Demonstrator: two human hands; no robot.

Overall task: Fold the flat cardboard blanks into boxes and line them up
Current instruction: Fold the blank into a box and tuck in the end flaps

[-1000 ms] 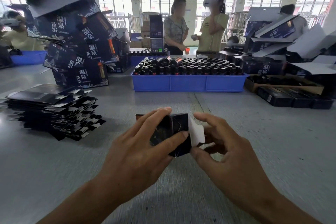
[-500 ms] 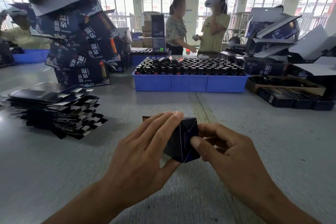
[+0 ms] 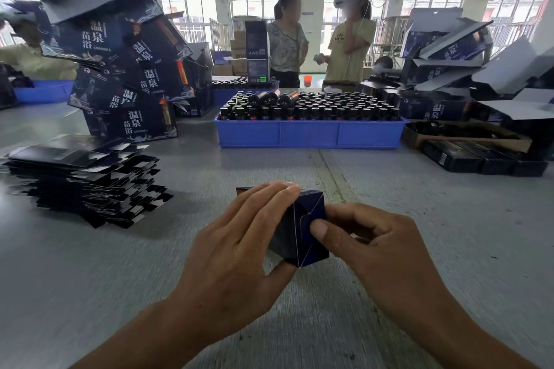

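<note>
A small dark blue box [image 3: 302,231] is held just above the grey table, its folded end facing me with the interlocked flaps closed. My left hand [image 3: 239,246] wraps over its top and left side, hiding most of the body. My right hand [image 3: 371,243] grips it from the right, thumb pressed on the end flaps. A stack of flat dark blanks [image 3: 81,177] lies on the table to the left.
A blue tray [image 3: 308,135] of dark bottles sits behind the box. Large dark printed boxes [image 3: 120,69] tower at back left, and more boxes [image 3: 455,69] pile at right. Low black boxes [image 3: 479,159] lie at right. Two people [image 3: 323,39] stand beyond the table.
The white inner flap that stood open a second ago has been folded in, and the box end is now closed. Both hands stay on the box in nearly the same place.
</note>
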